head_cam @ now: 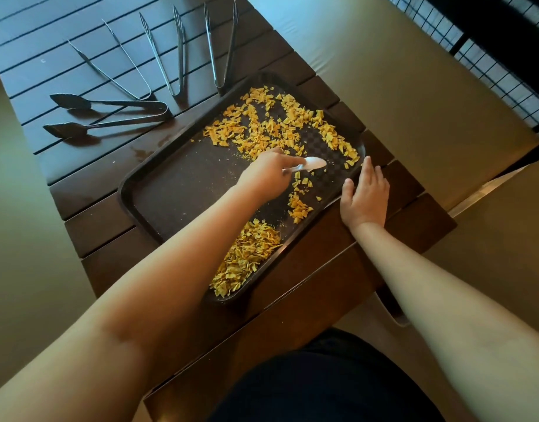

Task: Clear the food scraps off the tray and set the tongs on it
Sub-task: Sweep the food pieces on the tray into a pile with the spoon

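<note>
1. Scraps [280, 126] lie across the tray [177, 190] from 11 to 2 o'clock of the spoon [315, 163].
2. Left hand [266, 175] grips the spoon, nearer them.
3. Right hand [365, 193] rests flat on the rim.
4. Tongs [168, 56] wait on the worktop [79, 190], 10 o'clock.

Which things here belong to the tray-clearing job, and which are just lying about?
Part of the job:
- brown tray
- yellow food scraps
- white spoon, held by the left hand
- right hand, resting on the tray's edge
- four metal tongs beside the tray

Just there:
- slatted wooden table
- black wire grid
</note>
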{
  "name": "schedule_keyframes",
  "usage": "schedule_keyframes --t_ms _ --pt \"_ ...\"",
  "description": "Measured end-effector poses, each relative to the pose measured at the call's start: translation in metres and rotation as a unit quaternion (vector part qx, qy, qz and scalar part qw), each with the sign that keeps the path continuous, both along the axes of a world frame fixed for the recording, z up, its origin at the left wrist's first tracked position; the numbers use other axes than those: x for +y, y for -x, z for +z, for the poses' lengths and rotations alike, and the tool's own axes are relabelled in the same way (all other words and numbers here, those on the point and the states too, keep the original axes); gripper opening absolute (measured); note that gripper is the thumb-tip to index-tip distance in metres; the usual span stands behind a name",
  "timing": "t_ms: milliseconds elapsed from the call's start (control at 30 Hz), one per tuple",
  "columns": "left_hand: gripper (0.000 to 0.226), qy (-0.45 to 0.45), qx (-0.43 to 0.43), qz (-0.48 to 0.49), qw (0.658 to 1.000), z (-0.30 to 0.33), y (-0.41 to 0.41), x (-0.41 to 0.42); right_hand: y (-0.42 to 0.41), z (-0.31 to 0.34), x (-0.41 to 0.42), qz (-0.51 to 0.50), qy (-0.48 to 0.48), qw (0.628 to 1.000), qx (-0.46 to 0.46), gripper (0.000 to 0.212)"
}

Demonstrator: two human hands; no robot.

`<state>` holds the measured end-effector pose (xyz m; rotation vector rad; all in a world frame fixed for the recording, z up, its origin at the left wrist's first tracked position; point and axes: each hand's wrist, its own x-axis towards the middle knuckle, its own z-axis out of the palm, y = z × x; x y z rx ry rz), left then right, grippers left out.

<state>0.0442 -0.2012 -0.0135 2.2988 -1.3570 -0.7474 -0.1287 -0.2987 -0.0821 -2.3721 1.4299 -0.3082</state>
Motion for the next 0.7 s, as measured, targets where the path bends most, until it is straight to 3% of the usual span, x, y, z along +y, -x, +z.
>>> schedule_keyframes --t_ms 367,567,700 --pt "0.041 -0.088 -0.012 -0.073 0.993 0.010 -0.017 0.027 -0.001 -0.002 -0.001 -0.001 0.003 1.000 0.001 0.067" --pt "0.042 -0.027 -0.017 -0.046 0.998 0.006 -0.010 0.000 -0.001 -0.001 -0.001 -0.004 0.000 1.000 0.000 0.066" --pt "0.041 -0.053 0.020 -0.052 0.997 0.000 0.006 -0.015 -0.001 0.000 -0.001 -0.008 -0.002 1.000 0.001 0.066"
